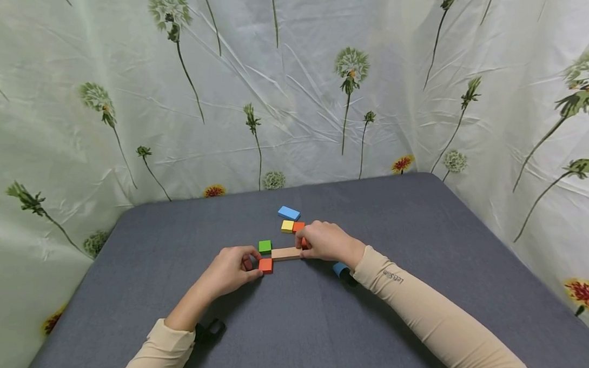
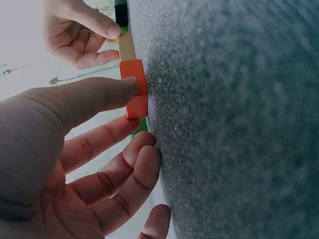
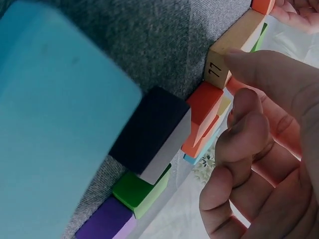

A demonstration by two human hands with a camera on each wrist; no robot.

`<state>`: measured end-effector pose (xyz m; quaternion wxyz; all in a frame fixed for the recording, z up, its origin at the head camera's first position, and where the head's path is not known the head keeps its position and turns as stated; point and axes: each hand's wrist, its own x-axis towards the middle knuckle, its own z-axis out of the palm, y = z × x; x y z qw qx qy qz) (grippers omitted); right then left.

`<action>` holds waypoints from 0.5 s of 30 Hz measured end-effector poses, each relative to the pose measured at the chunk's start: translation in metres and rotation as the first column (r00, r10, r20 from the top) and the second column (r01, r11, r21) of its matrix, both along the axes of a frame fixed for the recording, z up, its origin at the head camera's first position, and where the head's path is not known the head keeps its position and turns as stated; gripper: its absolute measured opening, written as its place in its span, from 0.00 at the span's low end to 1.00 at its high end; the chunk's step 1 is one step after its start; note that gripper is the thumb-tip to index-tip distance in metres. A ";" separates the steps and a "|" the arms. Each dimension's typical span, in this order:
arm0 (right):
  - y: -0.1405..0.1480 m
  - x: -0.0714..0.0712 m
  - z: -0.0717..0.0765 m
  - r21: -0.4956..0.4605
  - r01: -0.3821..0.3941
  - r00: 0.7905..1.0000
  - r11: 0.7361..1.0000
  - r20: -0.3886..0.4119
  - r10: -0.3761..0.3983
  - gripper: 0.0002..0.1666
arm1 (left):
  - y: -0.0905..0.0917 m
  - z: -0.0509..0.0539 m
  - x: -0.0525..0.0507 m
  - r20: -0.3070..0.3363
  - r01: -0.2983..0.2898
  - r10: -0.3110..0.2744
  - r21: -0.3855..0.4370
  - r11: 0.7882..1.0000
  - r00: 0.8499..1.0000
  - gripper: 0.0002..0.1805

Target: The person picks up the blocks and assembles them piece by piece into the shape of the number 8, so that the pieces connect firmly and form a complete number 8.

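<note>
Partly behind right hand (image 1: 329, 241); red block (image 1: 304, 243)

There were three red blocks (image 1: 265, 266) (image 1: 298, 226) (image 3: 205, 101), two green blocks (image 1: 265, 247) (image 3: 139, 191) and two blue blocks (image 1: 289, 212) (image 3: 60, 109). Other colours came singly: one yellow block (image 1: 287, 226), one tan block (image 1: 286, 253), one black block (image 3: 149, 129) and one purple block (image 3: 106, 221). That made eleven visible across the three views. Two hands (image 1: 230, 271) (image 1: 328, 242), two sleeves (image 1: 166, 346) (image 1: 431, 319) and one desk (image 1: 294, 325) could be counted, and four red blooms (image 1: 214, 190) (image 1: 403, 164) (image 1: 587, 296) (image 1: 53, 319) showed on the patterned curtain (image 1: 303, 87).
</note>
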<state>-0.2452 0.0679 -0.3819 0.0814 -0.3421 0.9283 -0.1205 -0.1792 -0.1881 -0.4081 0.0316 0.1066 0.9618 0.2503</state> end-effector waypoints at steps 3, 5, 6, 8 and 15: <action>0.000 0.000 0.000 0.002 -0.005 1.000 1.000 0.005 0.005 0.04 | -0.001 0.000 0.000 0.002 0.001 -0.001 0.003 1.000 1.000 0.12; 0.000 0.000 0.000 0.004 -0.008 1.000 1.000 0.003 0.008 0.04 | -0.001 0.000 0.000 0.007 -0.001 0.001 0.008 1.000 1.000 0.12; 0.000 0.000 0.000 0.005 -0.008 1.000 1.000 0.002 0.008 0.04 | -0.001 0.000 0.000 0.007 0.000 0.000 0.010 1.000 1.000 0.12; 0.000 0.000 0.000 0.007 -0.009 1.000 1.000 -0.001 0.009 0.04 | 0.000 0.000 0.000 0.012 -0.002 0.002 0.015 1.000 1.000 0.11; 0.002 -0.001 0.002 0.009 -0.009 1.000 1.000 0.003 0.009 0.06 | -0.001 0.001 0.001 0.018 -0.005 0.005 0.018 1.000 1.000 0.12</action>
